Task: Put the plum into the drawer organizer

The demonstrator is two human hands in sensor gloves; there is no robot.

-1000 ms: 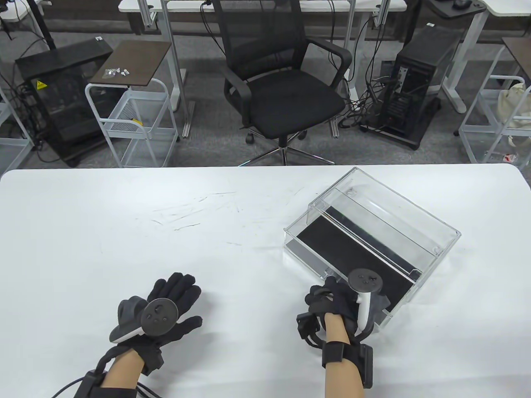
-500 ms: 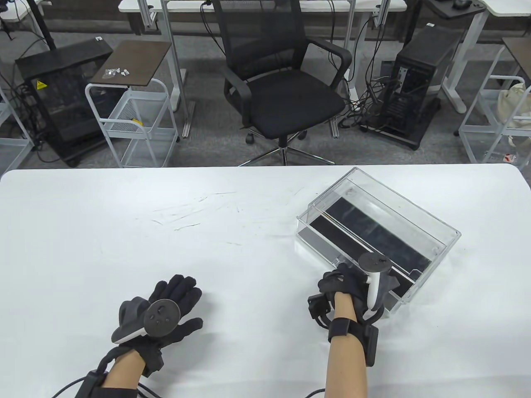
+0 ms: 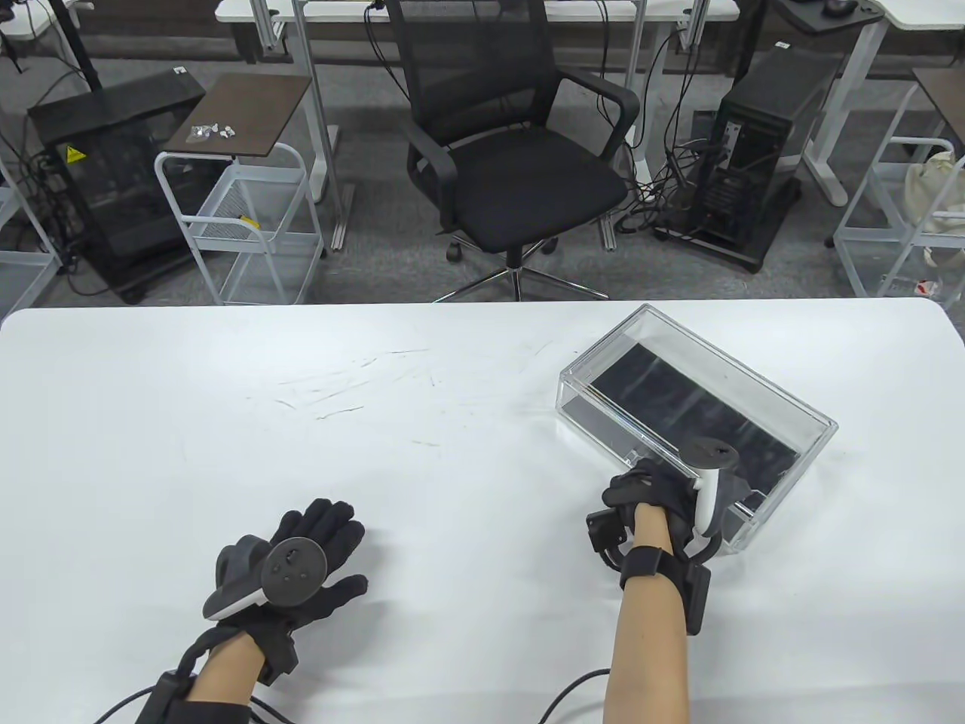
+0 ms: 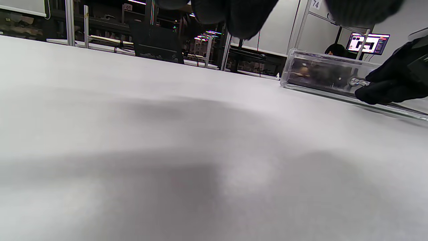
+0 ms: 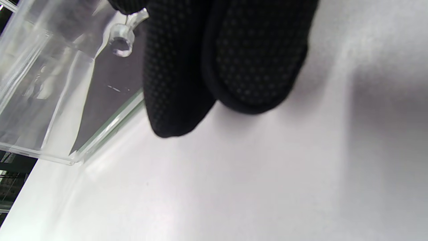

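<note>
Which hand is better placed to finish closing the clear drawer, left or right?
The right hand: it is already at the front of the drawer organizer, fingers by the knob. The left hand rests flat on the table, apart from it.

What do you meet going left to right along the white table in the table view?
The left hand in its black sensor glove, lying flat on the white table → the right hand in its black glove, at the front of the box → the clear plastic drawer organizer with a dark floor.
</note>
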